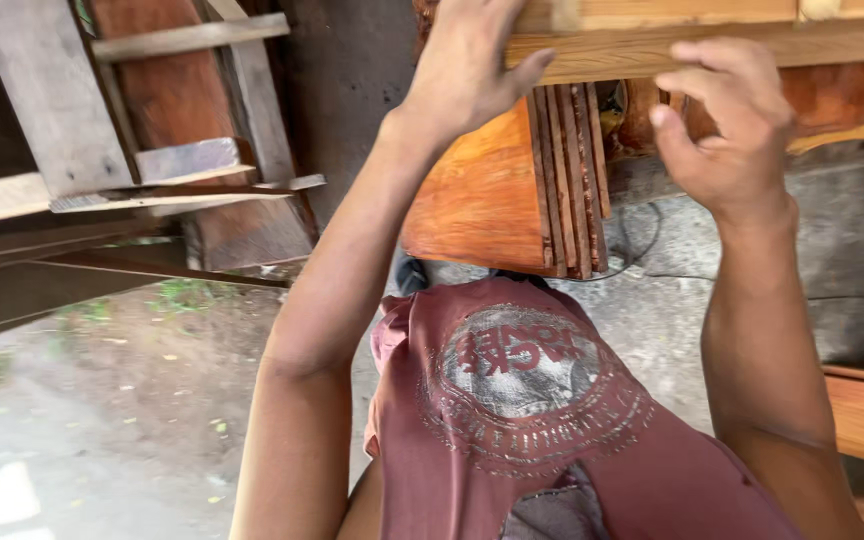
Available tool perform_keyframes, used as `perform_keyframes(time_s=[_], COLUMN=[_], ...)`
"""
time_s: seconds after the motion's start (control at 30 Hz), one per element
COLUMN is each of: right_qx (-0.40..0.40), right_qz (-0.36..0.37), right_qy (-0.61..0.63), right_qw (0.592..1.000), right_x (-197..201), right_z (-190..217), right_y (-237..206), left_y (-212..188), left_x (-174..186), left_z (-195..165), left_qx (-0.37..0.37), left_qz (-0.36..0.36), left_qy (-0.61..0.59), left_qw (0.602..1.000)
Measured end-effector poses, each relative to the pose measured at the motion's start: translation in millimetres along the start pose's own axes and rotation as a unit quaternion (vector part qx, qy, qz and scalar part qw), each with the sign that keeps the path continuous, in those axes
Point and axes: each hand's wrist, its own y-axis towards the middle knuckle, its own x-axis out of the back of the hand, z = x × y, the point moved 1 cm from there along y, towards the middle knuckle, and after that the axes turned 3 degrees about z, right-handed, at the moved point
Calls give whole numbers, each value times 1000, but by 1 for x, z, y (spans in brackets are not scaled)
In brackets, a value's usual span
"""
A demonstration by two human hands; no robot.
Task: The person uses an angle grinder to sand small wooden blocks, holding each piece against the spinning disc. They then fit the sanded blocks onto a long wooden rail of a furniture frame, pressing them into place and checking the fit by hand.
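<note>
Pale wooden plank (652, 45) gripped by left hand (467, 65) (right hand (727, 125) half-curled, empty).

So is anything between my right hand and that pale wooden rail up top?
Nothing visible. The right hand hovers just below the pale wooden rail with only open air between; the left hand already grips it.

Pale wooden beam (712, 45): unfinished, light tan, runs roughly level across the far top right, part out of frame. Stack of reddish-orange boards (512, 190): varnished, broad face to the left, several thin boards packed on edge at its right, hanging just under the beam, centre of scene.
</note>
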Motion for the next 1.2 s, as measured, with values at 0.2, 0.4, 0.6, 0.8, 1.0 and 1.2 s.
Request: perform_keyframes(time_s=[0.2,0.4,0.6,0.8,1.0,1.2], right_qx=[55,53,28,43,50,50], right_qz=[-44,-8,-41,-69,-82,-67], right_qy=[-18,-10,67,43,23,25], right_qw=[997,999,997,996,995,996], right_x=[-18,-58,-78,-79,-78,-85], right_z=[-56,-105,-117,-119,-119,-120], right_y=[24,39,29,31,34,33], left_y=[21,18,23,22,37,44], left_x=[8,-16,-31,-16,-8,-31], left_z=[-42,-63,-66,-68,-58,-47], left_qx=[29,84,104,173,411,487], left_qz=[43,31,21,56,-129,-100], left_qy=[128,250,287,207,-76,-14], left_qw=[990,964,952,961,899,868])
